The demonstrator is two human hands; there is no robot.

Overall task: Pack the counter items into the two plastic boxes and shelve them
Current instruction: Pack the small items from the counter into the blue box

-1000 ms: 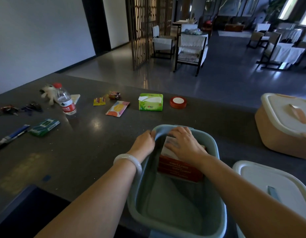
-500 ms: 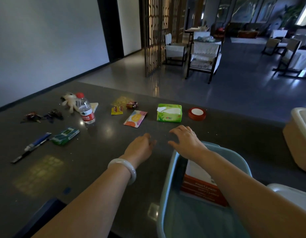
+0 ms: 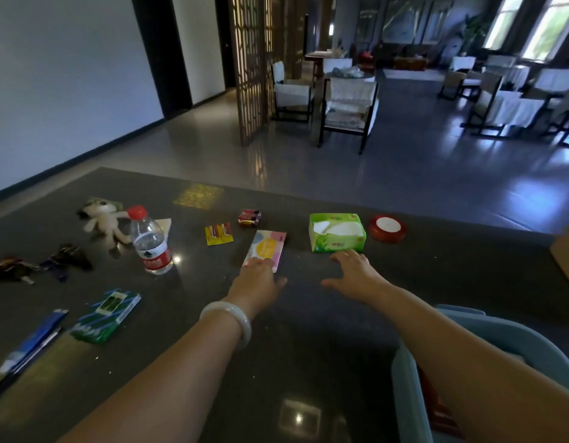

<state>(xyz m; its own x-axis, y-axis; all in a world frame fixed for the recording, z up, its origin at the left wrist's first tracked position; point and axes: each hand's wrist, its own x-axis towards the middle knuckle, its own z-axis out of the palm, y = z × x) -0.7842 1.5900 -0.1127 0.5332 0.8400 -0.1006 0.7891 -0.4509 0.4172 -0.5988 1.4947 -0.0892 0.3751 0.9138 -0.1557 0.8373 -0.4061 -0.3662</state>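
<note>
Both my hands stretch forward over the dark counter [image 3: 308,346]. My left hand [image 3: 256,284], with a pale bangle on the wrist, reaches the near edge of a pink and yellow packet [image 3: 266,249]; its fingertips touch or cover that edge. My right hand [image 3: 353,271] is spread open just short of the green tissue pack [image 3: 336,232], holding nothing. The blue-grey plastic box [image 3: 407,378] sits at the lower right under my right forearm, with a red box [image 3: 436,407] inside it.
On the counter lie a red tape roll [image 3: 387,228], batteries [image 3: 249,217], a yellow battery card [image 3: 218,233], a water bottle [image 3: 150,243], a plush toy [image 3: 105,220], keys [image 3: 65,259], a green packet [image 3: 105,316] and a blue pen pack [image 3: 33,340]. A peach box [image 3: 567,254] shows at the right edge.
Both hands left the blue-grey box, where they had set the red box, and moved forward across the counter to the pink packet and the tissue pack. The view shifted left.
</note>
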